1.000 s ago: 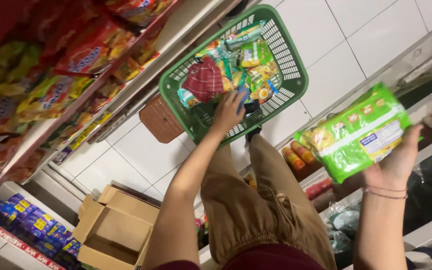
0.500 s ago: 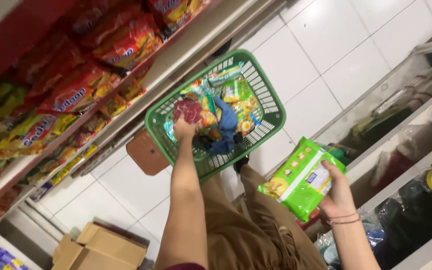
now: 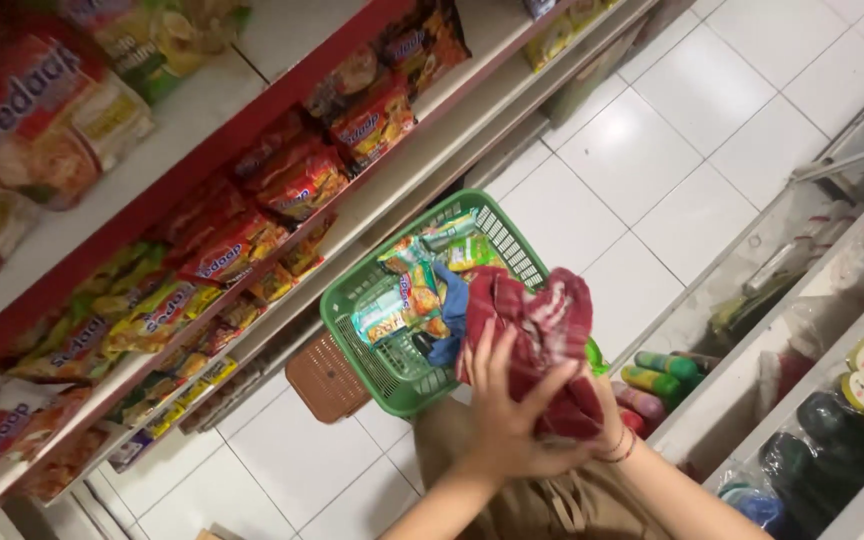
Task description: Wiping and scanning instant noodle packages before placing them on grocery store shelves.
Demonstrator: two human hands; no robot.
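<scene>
Above the near rim of a green plastic shopping basket (image 3: 364, 340) that stood on the white tiled floor (image 3: 652, 190), the left hand (image 3: 507, 415) lay spread with fingers wide over a dark red, soft crumpled packet (image 3: 542, 345), pressing against its near face. The right hand (image 3: 607, 425) was mostly hidden behind that packet, only its wrist with a thin bracelet (image 3: 620, 452) showing at about four o'clock from the left hand; it seemed to grip the packet from the far side, though its fingers could not be made out. Inside the basket, at ten o'clock from the hands, lay colourful snack packets (image 3: 402, 300) and a blue item (image 3: 449, 320), just beside the red packet. A brown perforated plastic piece (image 3: 327, 375) rested on the floor touching the basket at its eight o'clock side. At nine to eleven o'clock ran red-edged shelves (image 3: 202, 170) stacked with noodle packets (image 3: 302, 185). At three o'clock stood green and red bottles (image 3: 667, 370) low on another shelf.
</scene>
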